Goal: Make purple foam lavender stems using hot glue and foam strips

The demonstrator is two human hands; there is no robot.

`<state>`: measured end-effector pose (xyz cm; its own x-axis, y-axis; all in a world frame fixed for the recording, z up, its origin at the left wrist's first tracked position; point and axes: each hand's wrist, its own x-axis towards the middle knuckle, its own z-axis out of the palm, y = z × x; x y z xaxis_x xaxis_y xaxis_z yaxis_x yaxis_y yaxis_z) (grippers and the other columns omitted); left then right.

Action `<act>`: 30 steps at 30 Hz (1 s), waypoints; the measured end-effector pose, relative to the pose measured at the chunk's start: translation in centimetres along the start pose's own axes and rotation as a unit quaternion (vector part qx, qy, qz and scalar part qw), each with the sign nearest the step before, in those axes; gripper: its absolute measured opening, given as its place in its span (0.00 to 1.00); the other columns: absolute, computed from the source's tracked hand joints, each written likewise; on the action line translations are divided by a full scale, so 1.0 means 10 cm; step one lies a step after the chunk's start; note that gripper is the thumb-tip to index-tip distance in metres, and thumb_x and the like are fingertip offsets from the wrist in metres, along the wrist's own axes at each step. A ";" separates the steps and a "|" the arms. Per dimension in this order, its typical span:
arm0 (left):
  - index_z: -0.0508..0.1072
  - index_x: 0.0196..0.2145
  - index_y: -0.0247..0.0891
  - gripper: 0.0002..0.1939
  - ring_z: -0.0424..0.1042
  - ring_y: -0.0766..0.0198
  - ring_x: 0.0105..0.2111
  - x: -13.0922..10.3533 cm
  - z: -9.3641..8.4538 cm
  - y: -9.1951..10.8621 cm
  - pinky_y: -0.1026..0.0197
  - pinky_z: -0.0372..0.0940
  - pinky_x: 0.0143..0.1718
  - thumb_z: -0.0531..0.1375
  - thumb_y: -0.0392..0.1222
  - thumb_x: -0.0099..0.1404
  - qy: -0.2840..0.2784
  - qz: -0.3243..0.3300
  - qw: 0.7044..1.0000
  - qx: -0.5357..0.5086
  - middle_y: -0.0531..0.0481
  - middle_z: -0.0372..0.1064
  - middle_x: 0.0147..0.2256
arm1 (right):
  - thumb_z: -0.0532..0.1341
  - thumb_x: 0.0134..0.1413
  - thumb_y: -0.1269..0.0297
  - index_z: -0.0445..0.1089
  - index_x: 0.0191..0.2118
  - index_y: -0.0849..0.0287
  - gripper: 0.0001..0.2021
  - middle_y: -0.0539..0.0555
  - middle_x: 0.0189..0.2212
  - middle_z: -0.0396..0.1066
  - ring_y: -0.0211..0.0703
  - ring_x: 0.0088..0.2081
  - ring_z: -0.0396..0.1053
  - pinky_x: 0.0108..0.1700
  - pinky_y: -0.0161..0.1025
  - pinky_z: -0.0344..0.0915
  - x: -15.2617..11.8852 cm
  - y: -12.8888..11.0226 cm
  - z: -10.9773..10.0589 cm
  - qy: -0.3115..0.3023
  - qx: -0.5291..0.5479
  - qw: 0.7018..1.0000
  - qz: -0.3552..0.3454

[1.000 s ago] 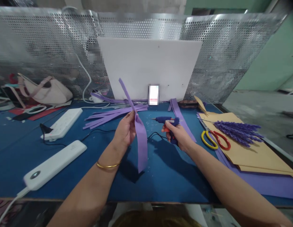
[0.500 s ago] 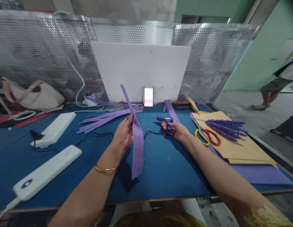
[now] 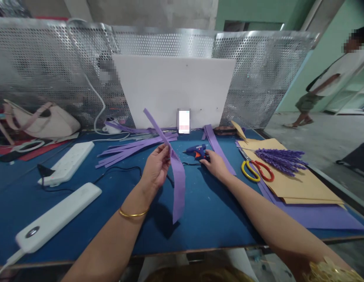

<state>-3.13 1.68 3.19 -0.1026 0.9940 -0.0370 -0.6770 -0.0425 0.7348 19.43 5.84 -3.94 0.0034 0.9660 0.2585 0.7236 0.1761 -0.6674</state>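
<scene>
My left hand (image 3: 156, 165) pinches a purple paper strip (image 3: 178, 186) between thumb and fingers. Its wide end hangs down over the table, while the narrow end sticks up and leans left. My right hand (image 3: 216, 164) is around the handle of a blue glue gun (image 3: 196, 150) low over the table, its nozzle aimed left. The fingers partly cover the handle, and whether the gun rests on the table I cannot tell. A pile of cut purple strips (image 3: 125, 148) lies behind my left hand. Another purple strip (image 3: 217, 147) is just beyond my right hand.
To the right, scissors (image 3: 258, 171) and purple lavender sprigs (image 3: 280, 159) lie on tan sheets (image 3: 305, 188). White power strips (image 3: 61, 219) and a black cord (image 3: 123, 166) occupy the left. A lit phone (image 3: 184, 121) stands before a white board (image 3: 176, 86). A person (image 3: 319, 86) is at far right.
My right hand has moved left and slightly forward with the glue gun. The purple strip in my left hand has shifted right, its top leaning further left. The person behind has moved left.
</scene>
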 end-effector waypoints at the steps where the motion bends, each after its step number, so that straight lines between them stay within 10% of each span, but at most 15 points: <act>1: 0.74 0.31 0.34 0.11 0.68 0.75 0.21 0.00 -0.01 0.00 0.72 0.62 0.23 0.73 0.31 0.51 -0.006 0.005 1.000 0.005 0.57 0.70 0.24 | 0.65 0.57 0.63 0.69 0.52 0.61 0.18 0.65 0.49 0.73 0.52 0.50 0.72 0.53 0.48 0.65 -0.01 -0.02 -0.01 0.005 -0.035 0.999 -0.021; 6: 0.74 0.31 0.35 0.17 0.68 0.73 0.22 0.00 -0.03 -0.02 0.71 0.61 0.22 0.75 0.37 0.45 -0.017 0.039 0.998 0.054 0.57 0.71 0.24 | 0.62 0.60 0.55 0.71 0.49 0.58 0.16 0.61 0.49 0.73 0.50 0.52 0.69 0.56 0.47 0.63 -0.20 -0.33 -0.11 0.017 0.074 0.993 -0.092; 10: 0.74 0.31 0.35 0.19 0.71 0.70 0.25 -0.01 -0.02 -0.04 0.70 0.63 0.24 0.76 0.40 0.42 -0.009 0.077 0.993 0.093 0.55 0.72 0.26 | 0.40 0.61 0.32 0.71 0.48 0.59 0.37 0.57 0.35 0.75 0.44 0.33 0.74 0.38 0.41 0.69 -0.41 -0.64 -0.16 -0.289 0.391 0.874 0.015; 12: 0.73 0.30 0.35 0.19 0.72 0.69 0.25 -0.01 -0.02 -0.05 0.69 0.63 0.24 0.75 0.40 0.42 -0.006 0.098 0.990 0.105 0.55 0.72 0.25 | 0.42 0.59 0.30 0.69 0.50 0.59 0.38 0.54 0.30 0.73 0.38 0.23 0.67 0.29 0.38 0.65 -0.46 -0.70 -0.21 -0.318 0.418 0.851 0.028; 18: 0.74 0.28 0.34 0.17 0.75 0.64 0.28 -0.05 0.00 -0.09 0.66 0.66 0.28 0.75 0.41 0.44 -0.005 0.127 0.981 0.145 0.52 0.73 0.25 | 0.74 0.37 0.51 0.59 0.54 0.54 0.38 0.45 0.32 0.66 0.38 0.30 0.64 0.32 0.36 0.60 -0.36 -0.62 -0.32 -0.058 0.229 0.970 -0.065; 30: 0.77 0.29 0.34 0.16 0.76 0.63 0.28 -0.11 0.02 -0.18 0.65 0.67 0.30 0.75 0.42 0.44 -0.034 0.068 0.981 0.178 0.49 0.75 0.25 | 0.67 0.50 0.57 0.66 0.30 0.56 0.11 0.47 0.28 0.67 0.37 0.30 0.60 0.34 0.36 0.58 -0.42 -0.68 -0.25 0.063 0.257 0.958 -0.108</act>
<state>-1.66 0.65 1.99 -0.1174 0.9866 0.1135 -0.3621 -0.1489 0.9202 16.17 0.12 1.26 -0.0012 0.8721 0.4893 0.2822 0.4697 -0.8365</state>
